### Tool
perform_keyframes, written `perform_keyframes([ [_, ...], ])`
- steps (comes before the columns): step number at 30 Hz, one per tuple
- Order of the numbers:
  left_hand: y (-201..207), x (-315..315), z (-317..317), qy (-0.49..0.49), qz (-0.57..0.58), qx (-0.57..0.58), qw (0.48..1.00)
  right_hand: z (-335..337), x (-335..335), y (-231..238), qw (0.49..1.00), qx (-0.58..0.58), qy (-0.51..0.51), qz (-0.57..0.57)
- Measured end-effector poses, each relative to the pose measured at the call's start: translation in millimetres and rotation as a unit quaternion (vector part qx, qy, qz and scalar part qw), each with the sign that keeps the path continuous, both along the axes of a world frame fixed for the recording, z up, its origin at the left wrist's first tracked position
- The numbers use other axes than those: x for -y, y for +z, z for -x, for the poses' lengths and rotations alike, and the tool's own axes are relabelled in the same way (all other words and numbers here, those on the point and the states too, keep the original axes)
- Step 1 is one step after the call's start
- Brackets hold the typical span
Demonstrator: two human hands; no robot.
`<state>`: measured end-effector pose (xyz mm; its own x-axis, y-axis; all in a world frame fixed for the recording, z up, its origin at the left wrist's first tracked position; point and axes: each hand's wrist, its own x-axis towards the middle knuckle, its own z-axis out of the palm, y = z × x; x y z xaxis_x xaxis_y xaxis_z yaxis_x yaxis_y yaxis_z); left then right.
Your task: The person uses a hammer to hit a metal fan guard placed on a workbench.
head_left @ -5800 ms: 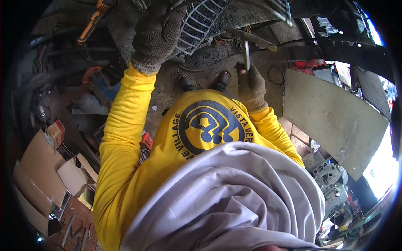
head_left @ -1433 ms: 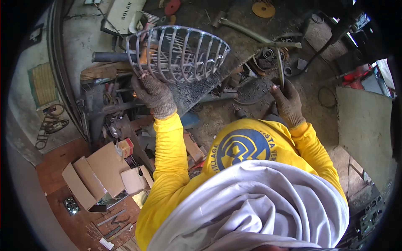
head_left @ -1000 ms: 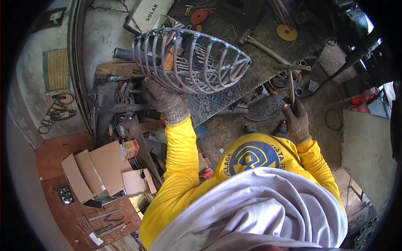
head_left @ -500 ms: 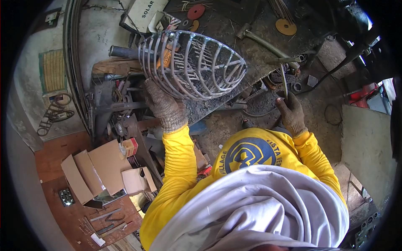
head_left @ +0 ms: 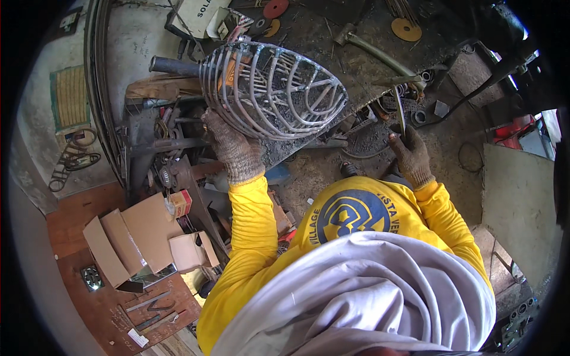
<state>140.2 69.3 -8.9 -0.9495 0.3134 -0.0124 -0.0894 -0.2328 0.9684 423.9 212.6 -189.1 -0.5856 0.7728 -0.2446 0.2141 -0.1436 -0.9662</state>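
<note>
A pointed cage of welded grey metal rods [head_left: 274,89] lies at the edge of the workbench [head_left: 356,71]. My left hand [head_left: 236,151], in a brown knit glove, is closed on its near left side; the fingertips are partly hidden there. In my gloved right hand [head_left: 412,159], off the bench's right corner, the flat handle of what looks like a chipping hammer [head_left: 399,110] stands upright. Its narrow head lies across the top, apart from the cage. Through the bars shows an orange tool body [head_left: 230,74], and a dark pipe [head_left: 173,66] sticks out left.
A long-handled hammer [head_left: 380,56] and grinding discs [head_left: 406,29] lie on the bench. Rods and tools crowd its left side. Cardboard boxes [head_left: 142,234] stand on a brown board at lower left. A large grey panel [head_left: 516,207] leans at right.
The whole view has shifted slightly. The cage's pointed end has turned a little toward me, with my left hand still on it. My right hand keeps its hold on the chipping hammer.
</note>
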Motion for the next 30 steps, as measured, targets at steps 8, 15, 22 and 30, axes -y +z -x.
perform_keyframes([
  [8,-10,9,5,0.008,0.051,-0.119,0.992,0,1,9,0.999,0.029,0.01,0.016],
  [15,-29,5,20,0.04,0.145,-0.331,0.932,3,6,-15,0.999,-0.001,-0.008,0.044],
  [22,-33,2,25,0.021,0.196,-0.373,0.907,1,12,-1,0.998,-0.01,-0.025,0.055],
  [30,-43,8,22,-0.008,0.201,-0.517,0.832,2,13,4,0.996,-0.015,-0.036,0.075],
])
